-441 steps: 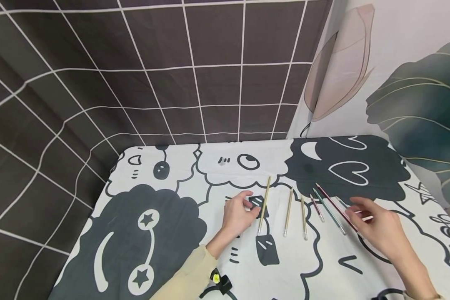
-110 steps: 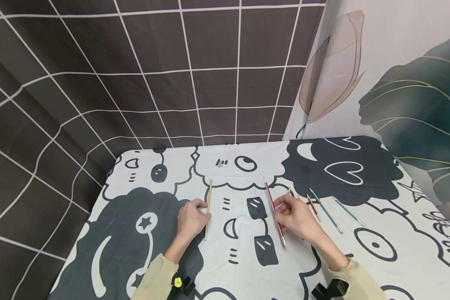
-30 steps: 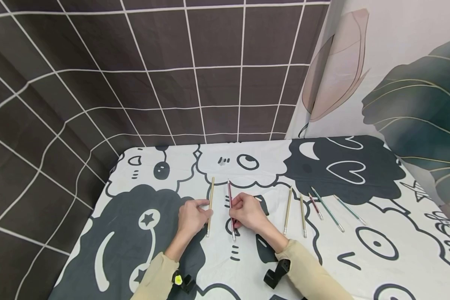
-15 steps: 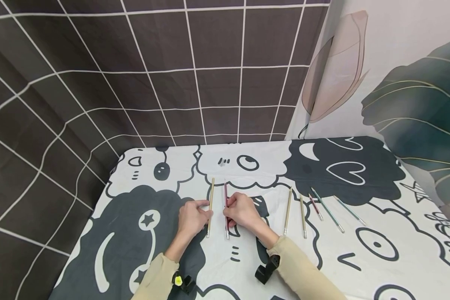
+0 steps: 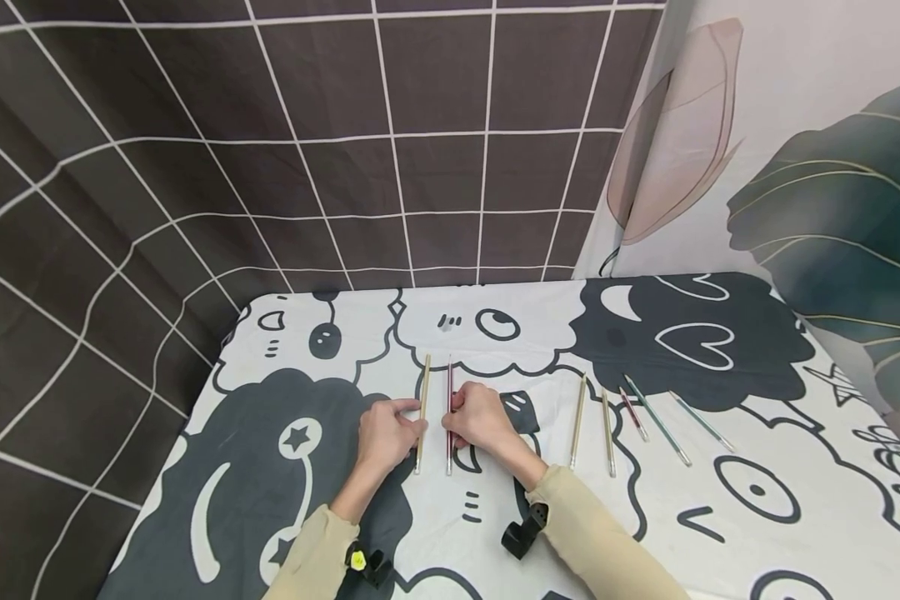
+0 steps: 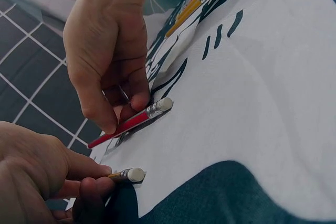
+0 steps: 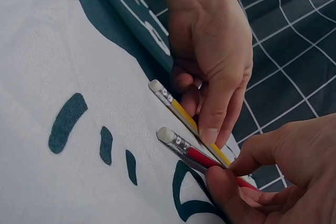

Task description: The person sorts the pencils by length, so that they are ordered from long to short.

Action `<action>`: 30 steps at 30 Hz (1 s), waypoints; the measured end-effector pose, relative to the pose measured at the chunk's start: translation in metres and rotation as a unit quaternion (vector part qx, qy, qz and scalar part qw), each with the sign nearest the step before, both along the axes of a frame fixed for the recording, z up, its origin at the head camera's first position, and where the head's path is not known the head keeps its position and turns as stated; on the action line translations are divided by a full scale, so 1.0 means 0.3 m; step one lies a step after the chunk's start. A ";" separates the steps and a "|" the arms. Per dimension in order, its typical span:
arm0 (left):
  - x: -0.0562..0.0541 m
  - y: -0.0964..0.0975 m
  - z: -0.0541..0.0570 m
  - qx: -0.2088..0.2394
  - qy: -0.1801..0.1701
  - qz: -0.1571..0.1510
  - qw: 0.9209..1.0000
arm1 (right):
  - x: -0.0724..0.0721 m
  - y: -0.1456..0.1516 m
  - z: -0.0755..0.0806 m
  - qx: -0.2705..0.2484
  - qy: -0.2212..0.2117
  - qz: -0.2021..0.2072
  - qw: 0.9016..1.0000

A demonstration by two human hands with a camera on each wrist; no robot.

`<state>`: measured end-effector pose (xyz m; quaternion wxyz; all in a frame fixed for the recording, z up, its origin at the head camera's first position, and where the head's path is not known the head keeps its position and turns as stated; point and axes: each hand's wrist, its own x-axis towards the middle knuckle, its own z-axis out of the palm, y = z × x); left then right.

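Two pencils lie nearly parallel on the patterned cloth, a narrow gap between them, eraser ends toward me. My left hand (image 5: 386,435) pinches the yellow pencil (image 5: 423,383) around its middle. To its right, thumb and fingers of my right hand (image 5: 482,419) pinch the red pencil (image 5: 450,383). The left wrist view shows the white eraser and metal band of the red pencil (image 6: 134,124) close to the cloth. In the right wrist view the yellow pencil (image 7: 181,113) lies beside the red one, and fingers cover parts of both.
Further right lie more pencils, spaced apart: a yellow pencil (image 5: 577,421), a second yellow pencil (image 5: 608,433), a short red pencil (image 5: 633,414), a long green pencil (image 5: 657,421) and a shorter green pencil (image 5: 701,421). A dark grid-patterned curtain (image 5: 435,175) hangs behind the table.
The yellow pencil has moved left from the middle with my left hand. My right hand has brought the red pencil over from the right-hand group and, lately, drawn it slightly closer and straighter.
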<state>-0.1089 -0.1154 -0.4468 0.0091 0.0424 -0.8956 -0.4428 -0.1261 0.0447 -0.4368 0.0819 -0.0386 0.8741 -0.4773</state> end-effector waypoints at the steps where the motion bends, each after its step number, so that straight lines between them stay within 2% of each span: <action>1: 0.000 0.000 -0.001 0.000 -0.001 0.000 1.000 | -0.002 -0.001 0.001 0.006 -0.002 0.000 1.000; 6: -0.001 -0.001 -0.003 -0.001 -0.002 0.003 1.000 | -0.010 -0.004 0.001 0.024 -0.003 0.004 1.000; 20: 0.002 0.001 0.000 -0.001 0.004 0.000 1.000 | -0.021 -0.015 0.016 0.015 -0.026 0.009 1.000; 30: 0.000 -0.002 -0.007 -0.005 0.014 -0.001 1.000 | -0.027 -0.024 0.012 -0.011 -0.032 0.013 0.999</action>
